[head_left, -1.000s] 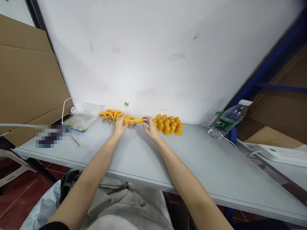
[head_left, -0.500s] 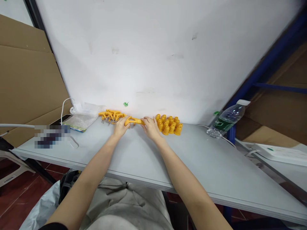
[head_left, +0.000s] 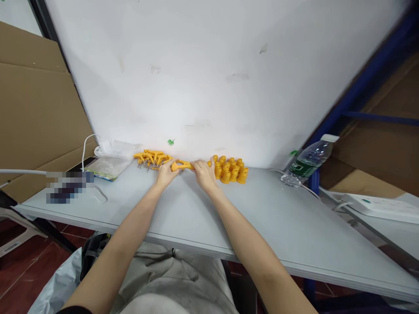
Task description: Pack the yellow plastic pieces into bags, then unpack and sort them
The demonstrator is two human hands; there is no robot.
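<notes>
Both of my hands are on a yellow plastic handle piece (head_left: 184,165) just above the grey table. My left hand (head_left: 166,173) grips its wider, forked end. Around its right end the fingers of my right hand (head_left: 203,172) are closed, hiding that end and whatever may be joined to it. Several yellow Y-shaped handles (head_left: 153,155) with small metal chains (head_left: 148,165) lie in a pile left of my left hand. Close by my right hand stand several yellow cup-shaped caps (head_left: 234,170) in rows, narrow end up.
The grey table (head_left: 275,226) meets a white wall panel (head_left: 209,87) at the back. A clear bag (head_left: 111,168), a blurred-out object (head_left: 67,187) and a white cable (head_left: 85,150) lie left. To the right, a water bottle (head_left: 309,161) leans against a blue post (head_left: 347,98).
My right hand has shifted slightly on the yellow handle, its fingers now covering more of the right end. The left hand keeps its grip, and the view has moved a little.
</notes>
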